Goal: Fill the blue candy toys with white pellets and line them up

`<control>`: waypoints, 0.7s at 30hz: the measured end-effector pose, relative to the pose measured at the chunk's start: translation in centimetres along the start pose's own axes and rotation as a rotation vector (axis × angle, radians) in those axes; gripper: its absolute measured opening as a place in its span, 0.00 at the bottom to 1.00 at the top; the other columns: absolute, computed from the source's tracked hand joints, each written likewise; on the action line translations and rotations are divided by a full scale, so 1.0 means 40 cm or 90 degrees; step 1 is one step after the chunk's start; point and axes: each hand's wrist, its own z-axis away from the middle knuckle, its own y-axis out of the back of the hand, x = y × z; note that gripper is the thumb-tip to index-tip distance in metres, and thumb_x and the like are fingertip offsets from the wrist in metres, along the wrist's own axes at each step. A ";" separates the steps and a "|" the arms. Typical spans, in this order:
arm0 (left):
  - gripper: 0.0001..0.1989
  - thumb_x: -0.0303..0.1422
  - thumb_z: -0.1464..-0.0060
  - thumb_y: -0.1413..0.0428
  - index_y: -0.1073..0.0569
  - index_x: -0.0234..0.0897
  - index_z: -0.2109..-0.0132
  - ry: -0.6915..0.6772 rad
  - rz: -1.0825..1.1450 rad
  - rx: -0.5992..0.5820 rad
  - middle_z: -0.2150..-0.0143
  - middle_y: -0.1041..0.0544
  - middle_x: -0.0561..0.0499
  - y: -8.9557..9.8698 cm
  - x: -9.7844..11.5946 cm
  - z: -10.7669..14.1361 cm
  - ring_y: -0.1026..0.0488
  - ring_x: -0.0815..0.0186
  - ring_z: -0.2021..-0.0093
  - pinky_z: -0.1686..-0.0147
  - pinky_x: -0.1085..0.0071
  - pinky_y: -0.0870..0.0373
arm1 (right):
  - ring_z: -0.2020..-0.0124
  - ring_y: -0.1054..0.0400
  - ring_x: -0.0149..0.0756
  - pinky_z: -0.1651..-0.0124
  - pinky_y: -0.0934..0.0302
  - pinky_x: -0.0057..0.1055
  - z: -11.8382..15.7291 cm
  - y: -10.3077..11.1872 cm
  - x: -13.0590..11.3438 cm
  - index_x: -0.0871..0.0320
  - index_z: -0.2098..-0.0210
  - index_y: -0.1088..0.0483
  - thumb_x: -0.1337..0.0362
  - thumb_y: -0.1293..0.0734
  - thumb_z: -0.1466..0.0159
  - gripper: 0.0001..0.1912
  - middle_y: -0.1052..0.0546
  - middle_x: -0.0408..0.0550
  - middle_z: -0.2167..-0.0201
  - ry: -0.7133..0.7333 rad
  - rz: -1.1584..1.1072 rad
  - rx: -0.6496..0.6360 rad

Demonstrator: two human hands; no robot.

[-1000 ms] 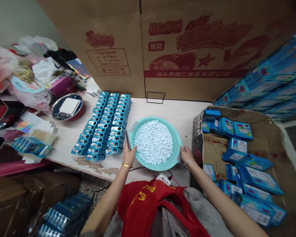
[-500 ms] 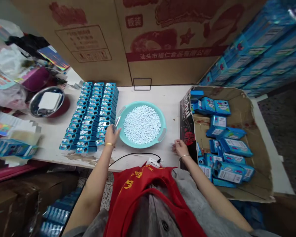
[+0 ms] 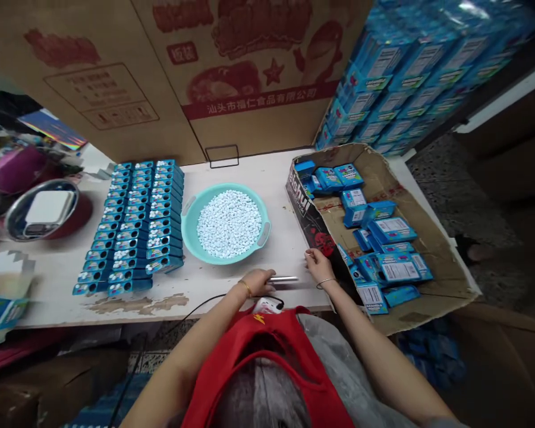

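Note:
My left hand (image 3: 255, 282) rests near the table's front edge, closed around the end of a slim silver metal tube (image 3: 284, 278) that points right. My right hand (image 3: 316, 266) lies a short way beyond the tube's tip, fingers on the tabletop and holding nothing, next to a cardboard tray (image 3: 446, 264). Further up stands a teal plastic basin (image 3: 185, 226) heaped with small white tablets (image 3: 229, 224). To its left, several long rows of small blue packs (image 3: 136, 238) lie in three columns. More blue packs (image 3: 395, 267) lie loose in the tray.
A white worktable (image 3: 232, 297) carries everything. A white power plug (image 3: 265, 305) with black cable sits at its front edge. A steel bowl holding a scale (image 3: 49, 214) stands left, a large printed carton (image 3: 249, 89) behind, stacked blue boxes (image 3: 396, 77) back right.
My hands have left the basin and moved toward the table's front edge, the tube turning from upright to level in my left hand. The view has swung, shifting everything left.

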 end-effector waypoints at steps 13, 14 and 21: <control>0.10 0.27 0.44 0.53 0.30 0.37 0.57 0.049 0.026 0.283 0.66 0.25 0.50 0.074 0.055 0.069 0.29 0.67 0.65 0.62 0.73 0.35 | 0.72 0.32 0.37 0.66 0.38 0.31 0.001 0.025 0.011 0.58 0.67 0.30 0.60 0.41 0.41 0.11 0.26 0.48 0.75 0.041 0.120 -0.020; 0.09 0.29 0.44 0.52 0.30 0.37 0.58 0.039 0.073 0.367 0.67 0.26 0.51 0.118 0.054 0.079 0.30 0.67 0.66 0.63 0.73 0.35 | 0.70 0.32 0.37 0.65 0.38 0.31 -0.009 0.006 -0.005 0.58 0.66 0.30 0.61 0.41 0.40 0.11 0.26 0.48 0.73 0.048 0.124 -0.030; 0.17 0.44 0.50 0.45 0.26 0.34 0.61 0.177 0.273 0.612 0.78 0.33 0.56 0.293 -0.007 0.108 0.36 0.71 0.78 0.75 0.75 0.37 | 0.54 0.33 0.35 0.52 0.39 0.29 -0.077 -0.199 -0.181 0.56 0.50 0.34 0.63 0.33 0.42 0.20 0.32 0.51 0.50 0.134 0.156 -0.160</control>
